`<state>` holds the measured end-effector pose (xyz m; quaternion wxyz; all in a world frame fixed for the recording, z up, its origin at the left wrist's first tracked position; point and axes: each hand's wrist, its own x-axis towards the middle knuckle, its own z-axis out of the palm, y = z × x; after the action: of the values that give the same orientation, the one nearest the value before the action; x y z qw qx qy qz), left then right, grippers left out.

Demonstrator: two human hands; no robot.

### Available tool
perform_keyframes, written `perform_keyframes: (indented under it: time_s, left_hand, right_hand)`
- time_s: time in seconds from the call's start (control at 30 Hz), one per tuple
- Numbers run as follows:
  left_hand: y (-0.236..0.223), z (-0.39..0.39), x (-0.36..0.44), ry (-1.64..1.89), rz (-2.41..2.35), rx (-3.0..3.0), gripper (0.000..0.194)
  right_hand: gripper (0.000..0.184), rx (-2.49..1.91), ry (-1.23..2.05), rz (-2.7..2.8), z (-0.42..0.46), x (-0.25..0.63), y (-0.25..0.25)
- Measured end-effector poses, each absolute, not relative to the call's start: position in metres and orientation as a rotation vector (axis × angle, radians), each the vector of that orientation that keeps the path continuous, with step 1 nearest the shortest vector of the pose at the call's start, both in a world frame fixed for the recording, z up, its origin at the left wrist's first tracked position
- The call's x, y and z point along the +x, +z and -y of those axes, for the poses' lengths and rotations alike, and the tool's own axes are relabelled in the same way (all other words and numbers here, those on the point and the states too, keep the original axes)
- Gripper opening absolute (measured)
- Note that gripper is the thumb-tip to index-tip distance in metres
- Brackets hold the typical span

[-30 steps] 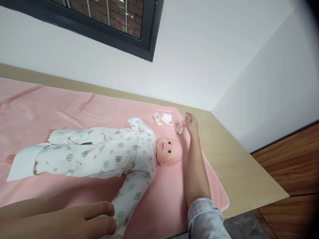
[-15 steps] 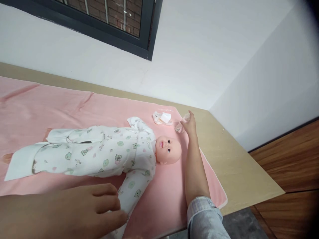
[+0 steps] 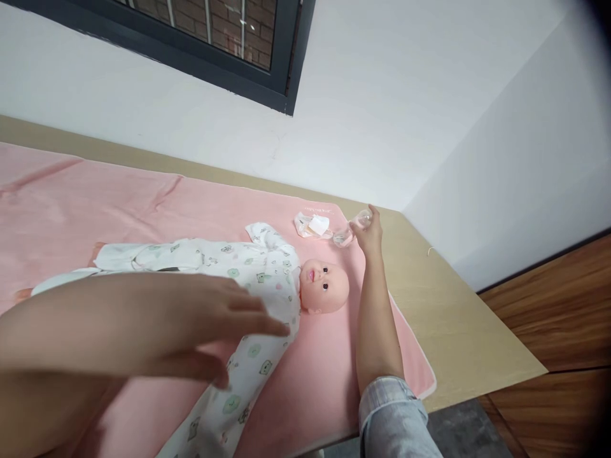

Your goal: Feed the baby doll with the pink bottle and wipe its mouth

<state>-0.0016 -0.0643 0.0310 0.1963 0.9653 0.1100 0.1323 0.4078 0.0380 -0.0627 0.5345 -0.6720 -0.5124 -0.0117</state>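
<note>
Pink cloth (image 3: pixel 305 381) lies under the doll (image 3: pixel 323 286), left hand (image 3: pixel 229 312) open above, right hand (image 3: pixel 370 235) holding a far clear bottle (image 3: pixel 344 237).

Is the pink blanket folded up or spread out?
Spread out: the pink blanket lies open across the table, under the doll, with a few creases showing.
</note>
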Motion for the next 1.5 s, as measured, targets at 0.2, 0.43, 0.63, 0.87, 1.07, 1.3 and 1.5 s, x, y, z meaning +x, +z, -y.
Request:
perform_keyframes:
  time_s: [0.2, 0.43, 0.63, 0.87, 1.07, 1.3, 1.5]
  left_hand:
    - [0.035, 0.003, 0.020, 0.600, -0.452, 2.487, 0.038]
    - [0.009, -0.007, 0.044, 1.032, -0.735, 2.423, 0.057]
    - [0.013, -0.003, 0.043, 0.949, -0.807, 2.471, 0.064]
    - [0.009, -0.010, 0.044, 0.934, -0.901, 2.538, 0.064]
    - [0.010, -0.035, 0.025, 0.960, -1.101, 2.508, 0.052]
    - [-0.003, -0.080, -0.008, 0.857, -1.487, 2.313, 0.066]
    - [-0.031, -0.123, -0.036, 0.767, -1.625, 2.255, 0.092]
  right_hand:
    - [0.078, -1.283, 0.129, 1.405, -0.026, 0.365, -0.024]
    - [0.077, -0.951, 0.409, 1.658, 0.021, 0.266, 0.005]
    - [0.073, -0.870, 0.512, 1.641, 0.037, 0.218, 0.000]
    - [0.071, -0.791, 0.457, 1.569, 0.034, 0.221, 0.002]
    - [0.071, -0.828, 0.297, 1.440, 0.012, 0.276, 0.008]
    - [0.063, -1.169, 0.285, 1.082, -0.053, 0.375, -0.057]
    - [0.059, -1.518, 0.354, 0.997, -0.069, 0.404, -0.142]
